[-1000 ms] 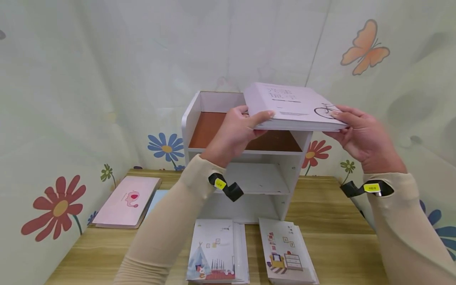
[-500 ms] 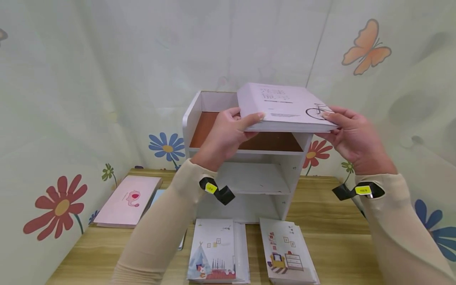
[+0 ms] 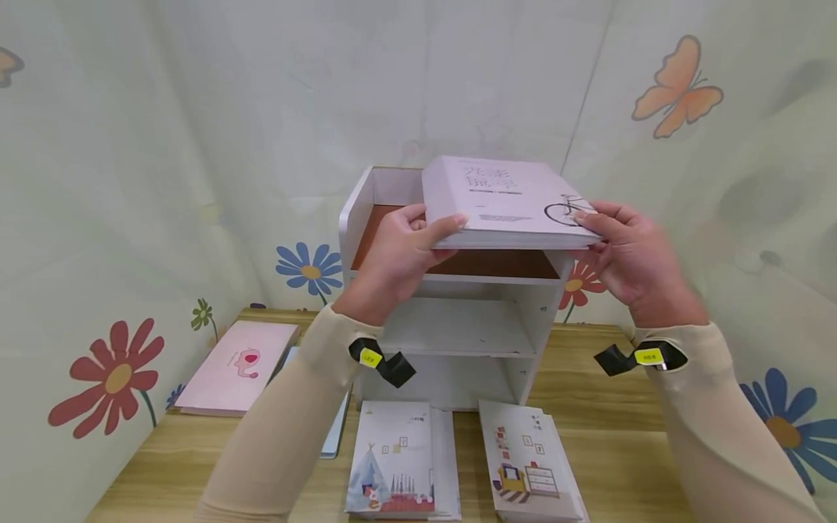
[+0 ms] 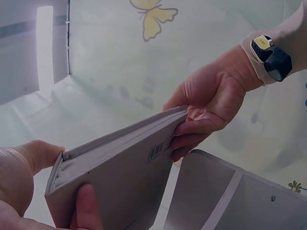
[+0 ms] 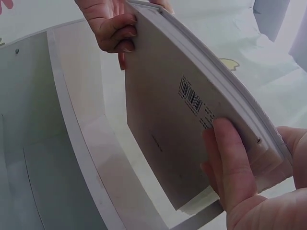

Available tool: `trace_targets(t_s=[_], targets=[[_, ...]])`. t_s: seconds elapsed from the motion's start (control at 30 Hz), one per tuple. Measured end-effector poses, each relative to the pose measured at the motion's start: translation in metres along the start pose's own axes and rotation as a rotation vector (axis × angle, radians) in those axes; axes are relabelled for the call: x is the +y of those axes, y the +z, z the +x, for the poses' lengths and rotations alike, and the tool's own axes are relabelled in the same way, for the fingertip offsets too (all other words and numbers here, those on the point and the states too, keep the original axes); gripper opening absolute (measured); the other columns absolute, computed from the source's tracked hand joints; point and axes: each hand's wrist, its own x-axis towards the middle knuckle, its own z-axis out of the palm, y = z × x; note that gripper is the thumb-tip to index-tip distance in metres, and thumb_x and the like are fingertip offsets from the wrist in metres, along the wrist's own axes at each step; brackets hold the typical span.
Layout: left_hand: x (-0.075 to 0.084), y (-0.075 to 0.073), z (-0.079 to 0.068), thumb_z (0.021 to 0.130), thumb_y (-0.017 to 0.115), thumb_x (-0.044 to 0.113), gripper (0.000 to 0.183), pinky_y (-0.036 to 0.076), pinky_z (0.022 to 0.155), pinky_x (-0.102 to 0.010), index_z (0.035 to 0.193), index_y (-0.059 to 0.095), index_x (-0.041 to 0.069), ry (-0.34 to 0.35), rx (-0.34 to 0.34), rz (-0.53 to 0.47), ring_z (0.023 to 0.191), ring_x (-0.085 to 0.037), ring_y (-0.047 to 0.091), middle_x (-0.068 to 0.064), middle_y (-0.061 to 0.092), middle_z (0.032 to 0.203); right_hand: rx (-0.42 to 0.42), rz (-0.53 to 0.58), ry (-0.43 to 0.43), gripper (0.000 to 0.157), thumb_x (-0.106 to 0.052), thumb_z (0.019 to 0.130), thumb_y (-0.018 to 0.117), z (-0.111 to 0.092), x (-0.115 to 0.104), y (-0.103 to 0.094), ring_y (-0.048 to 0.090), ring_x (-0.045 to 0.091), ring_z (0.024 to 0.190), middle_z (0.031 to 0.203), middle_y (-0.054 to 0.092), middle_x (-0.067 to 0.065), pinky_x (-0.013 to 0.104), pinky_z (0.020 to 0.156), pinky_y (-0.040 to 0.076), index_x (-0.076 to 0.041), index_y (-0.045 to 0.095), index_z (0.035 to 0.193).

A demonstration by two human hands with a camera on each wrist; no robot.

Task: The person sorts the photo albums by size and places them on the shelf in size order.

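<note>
A thick pale photo album (image 3: pixel 503 192) with a bicycle drawn on its cover is held flat above the top of a small white shelf unit (image 3: pixel 543 327). My left hand (image 3: pixel 399 254) grips its left corner, thumb on the cover and fingers underneath. At the right corner my right hand (image 3: pixel 634 254) pinches it the same way, its thumb beside the bicycle. Both wrist views show the album's underside (image 5: pixel 168 105), with a barcode, and fingers pressed against it. Beneath the album lies the unit's brown top board (image 3: pixel 510 263), partly covered from sight.
Two illustrated albums, one with a tent (image 3: pixel 392 457) and one with a dresser (image 3: pixel 530 461), lie before the unit on the wooden table (image 3: pixel 608 450). A pink elephant album (image 3: pixel 238 367) and a light-blue one (image 3: pixel 336 428), partly behind my left arm, lie at left.
Both hands have carried the album left and slightly down, further over the shelf unit's top. My left forearm now uncovers more of the light-blue album. The grip looks unchanged.
</note>
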Motion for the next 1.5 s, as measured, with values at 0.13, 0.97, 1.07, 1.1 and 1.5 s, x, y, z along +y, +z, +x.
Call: trace_targets(t_s=[0.13, 0.97, 1.07, 1.1, 1.5], targets=[[-0.001, -0.003, -0.003, 0.093, 0.078, 0.024, 0.053, 0.056, 0.104, -0.042, 0.141, 0.059, 0.014, 0.000, 0.010, -0.008, 0.113, -0.024, 0.064, -0.004, 0.067, 0.131, 0.016, -0.043, 0.003, 0.040, -0.015, 0.093, 0.076, -0.003, 0.003, 0.004, 0.074, 0.018, 0.089, 0.118, 0.070, 0.004, 0.028, 0.080, 0.064, -0.007, 0.060, 0.129], [-0.012, -0.027, -0.023, 0.096, 0.073, 0.019, 0.050, 0.060, 0.090, -0.028, 0.142, 0.056, 0.009, 0.002, 0.039, -0.016, 0.107, -0.021, 0.065, -0.010, 0.069, 0.122, 0.020, -0.034, -0.003, 0.054, -0.018, 0.089, 0.081, -0.016, 0.028, 0.024, 0.074, 0.017, 0.087, 0.128, 0.061, 0.006, 0.030, 0.078, 0.065, -0.006, 0.049, 0.132], [-0.014, -0.030, -0.026, 0.096, 0.074, 0.021, 0.050, 0.060, 0.093, -0.030, 0.142, 0.056, 0.010, 0.005, 0.041, -0.005, 0.107, -0.021, 0.065, -0.010, 0.069, 0.120, 0.023, -0.047, 0.002, 0.056, -0.020, 0.088, 0.082, -0.017, 0.031, 0.026, 0.075, 0.017, 0.087, 0.133, 0.058, 0.007, 0.029, 0.077, 0.064, -0.006, 0.051, 0.132], [-0.015, -0.031, -0.026, 0.096, 0.073, 0.021, 0.050, 0.060, 0.094, -0.031, 0.142, 0.056, 0.010, 0.006, 0.041, -0.005, 0.107, -0.021, 0.065, -0.010, 0.069, 0.119, 0.030, -0.049, 0.007, 0.057, -0.021, 0.088, 0.082, -0.018, 0.032, 0.027, 0.075, 0.017, 0.088, 0.134, 0.057, 0.007, 0.029, 0.077, 0.064, -0.006, 0.051, 0.133], [-0.022, -0.035, -0.035, 0.096, 0.073, 0.017, 0.054, 0.061, 0.091, -0.026, 0.146, 0.053, 0.008, -0.006, 0.070, -0.029, 0.108, -0.022, 0.065, -0.010, 0.067, 0.122, 0.055, -0.013, 0.011, 0.055, -0.018, 0.089, 0.081, -0.023, 0.045, 0.031, 0.076, 0.016, 0.089, 0.135, 0.058, 0.007, 0.030, 0.078, 0.064, -0.006, 0.052, 0.134]])
